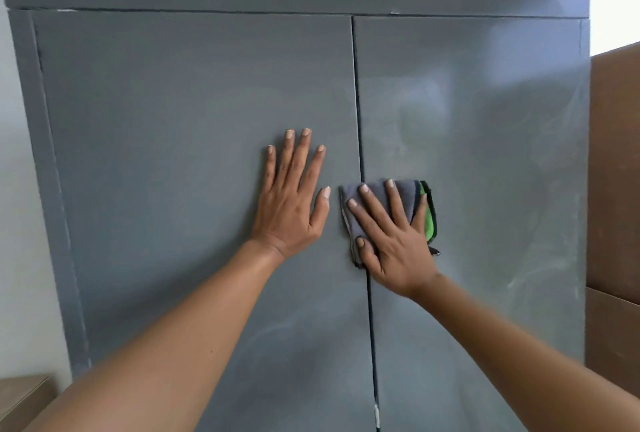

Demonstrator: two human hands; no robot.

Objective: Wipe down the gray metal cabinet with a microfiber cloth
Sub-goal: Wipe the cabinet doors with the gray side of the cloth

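Both hands lie flat on the gray metal cabinet [194, 102]: left hand [291, 199] spread bare on the left door, fingers straight, right hand [391, 237] pressing a folded gray-and-green microfiber cloth [381, 189] with straight fingers over the seam between the doors.

gray metal cabinet [194, 113], doors closed, folded gray-green cloth [420, 204] over centre seam
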